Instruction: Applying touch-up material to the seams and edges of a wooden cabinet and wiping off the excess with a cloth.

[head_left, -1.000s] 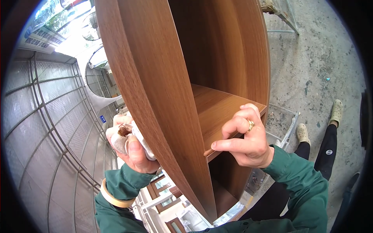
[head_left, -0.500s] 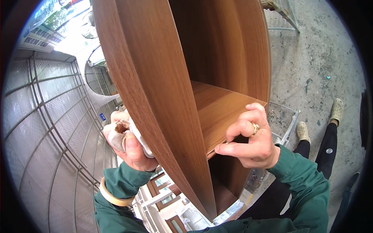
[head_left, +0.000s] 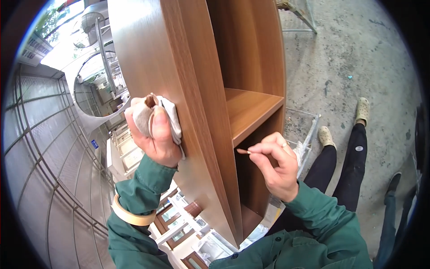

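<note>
A wood-grain cabinet (head_left: 199, 89) with a fixed shelf (head_left: 255, 107) stands in front of me. My left hand (head_left: 154, 132) is closed round a folded white cloth (head_left: 171, 121) at the cabinet's outer side panel; a brown patch shows on the cloth's top. In a pinch of thumb and forefinger, my right hand (head_left: 275, 168) holds a short, thin swab (head_left: 243, 151) with a brownish tip. That tip is just below the shelf's front edge, near the upright; whether it touches is unclear. A ring is on this hand.
A roll of tape (head_left: 130, 215) hangs round my left forearm. Another person's legs (head_left: 351, 166) in pale clogs are on the concrete floor (head_left: 331, 76) at right, beside a metal frame (head_left: 309, 139). A large fan (head_left: 94, 85) and a quilted, barred wall (head_left: 40, 148) are at left.
My right hand has left the shelf's front edge and moved down, so the swab now shows. My left hand has risen with the cloth, and more of the outer side panel is visible.
</note>
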Available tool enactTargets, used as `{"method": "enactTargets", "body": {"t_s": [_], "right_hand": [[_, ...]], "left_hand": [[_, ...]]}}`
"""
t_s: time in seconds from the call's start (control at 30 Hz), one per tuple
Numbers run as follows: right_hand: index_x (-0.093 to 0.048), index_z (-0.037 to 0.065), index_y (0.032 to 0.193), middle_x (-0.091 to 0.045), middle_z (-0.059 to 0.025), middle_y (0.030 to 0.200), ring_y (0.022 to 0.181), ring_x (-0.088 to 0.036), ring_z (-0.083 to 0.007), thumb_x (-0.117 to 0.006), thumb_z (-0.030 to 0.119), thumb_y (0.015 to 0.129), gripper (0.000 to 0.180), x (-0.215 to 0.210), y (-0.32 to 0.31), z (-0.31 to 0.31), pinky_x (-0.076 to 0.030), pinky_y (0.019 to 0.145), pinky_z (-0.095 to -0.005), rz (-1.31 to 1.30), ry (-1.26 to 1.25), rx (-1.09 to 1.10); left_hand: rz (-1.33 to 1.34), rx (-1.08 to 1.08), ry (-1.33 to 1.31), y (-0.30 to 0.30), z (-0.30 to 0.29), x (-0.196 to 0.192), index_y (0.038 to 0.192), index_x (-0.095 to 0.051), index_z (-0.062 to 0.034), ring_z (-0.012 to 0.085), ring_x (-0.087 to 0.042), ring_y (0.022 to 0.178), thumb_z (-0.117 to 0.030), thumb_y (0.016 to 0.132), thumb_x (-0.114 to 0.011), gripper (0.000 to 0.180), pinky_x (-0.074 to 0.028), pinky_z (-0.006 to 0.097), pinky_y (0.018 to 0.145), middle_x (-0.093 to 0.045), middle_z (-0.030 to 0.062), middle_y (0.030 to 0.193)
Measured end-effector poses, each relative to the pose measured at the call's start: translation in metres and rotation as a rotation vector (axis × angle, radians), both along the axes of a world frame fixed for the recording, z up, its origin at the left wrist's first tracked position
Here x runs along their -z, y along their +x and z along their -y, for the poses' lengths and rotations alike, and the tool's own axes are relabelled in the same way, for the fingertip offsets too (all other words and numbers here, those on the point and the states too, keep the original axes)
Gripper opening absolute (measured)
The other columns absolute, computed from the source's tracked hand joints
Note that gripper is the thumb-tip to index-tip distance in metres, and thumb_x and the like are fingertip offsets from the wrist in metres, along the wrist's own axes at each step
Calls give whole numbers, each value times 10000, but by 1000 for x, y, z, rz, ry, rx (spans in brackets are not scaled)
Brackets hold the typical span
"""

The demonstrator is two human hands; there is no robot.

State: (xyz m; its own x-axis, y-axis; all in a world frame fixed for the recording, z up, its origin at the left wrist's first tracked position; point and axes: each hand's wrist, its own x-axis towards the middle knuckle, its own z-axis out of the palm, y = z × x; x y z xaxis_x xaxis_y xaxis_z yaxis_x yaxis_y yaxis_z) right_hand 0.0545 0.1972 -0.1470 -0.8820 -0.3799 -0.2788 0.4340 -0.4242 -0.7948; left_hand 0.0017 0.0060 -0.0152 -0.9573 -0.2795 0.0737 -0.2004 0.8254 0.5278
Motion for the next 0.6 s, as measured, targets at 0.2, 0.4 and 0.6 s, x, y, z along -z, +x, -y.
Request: {"method": "enactTargets", "body": {"t_s": [0.2, 0.4, 0.6], "right_hand": [[-651, -4, 847, -560, -80, 907, 771, -586, -146, -702, 0, 815, 60, -3, 7, 16, -509, 661, -257, 123, -11, 95], [-633, -13, 839, -554, -106, 1024, 818, -597, -143, -692, 13, 829, 65, -3, 9, 27, -533, 697, -248, 140, -66, 152], [-622, -21, 834, -643, -132, 948, 787, -638, -164, -680, 20, 830, 71, -5, 7, 30, -525, 682, -279, 168, -105, 206]], "left_hand": [[-52, 28, 13, -1, 4, 7, 1084, -499, -22, 94, -490, 815, -192, 955, -515, 214, -421, 242, 757, -514, 32, 923], [-81, 64, 29, 0, 14, 9, 1126, -513, -34, 85, -572, 794, -234, 985, -487, 246, -488, 235, 737, -593, 42, 936], [-82, 70, 21, -2, 12, 10, 1110, -513, -39, 85, -583, 794, -241, 989, -488, 237, -499, 239, 738, -600, 45, 935]]}}
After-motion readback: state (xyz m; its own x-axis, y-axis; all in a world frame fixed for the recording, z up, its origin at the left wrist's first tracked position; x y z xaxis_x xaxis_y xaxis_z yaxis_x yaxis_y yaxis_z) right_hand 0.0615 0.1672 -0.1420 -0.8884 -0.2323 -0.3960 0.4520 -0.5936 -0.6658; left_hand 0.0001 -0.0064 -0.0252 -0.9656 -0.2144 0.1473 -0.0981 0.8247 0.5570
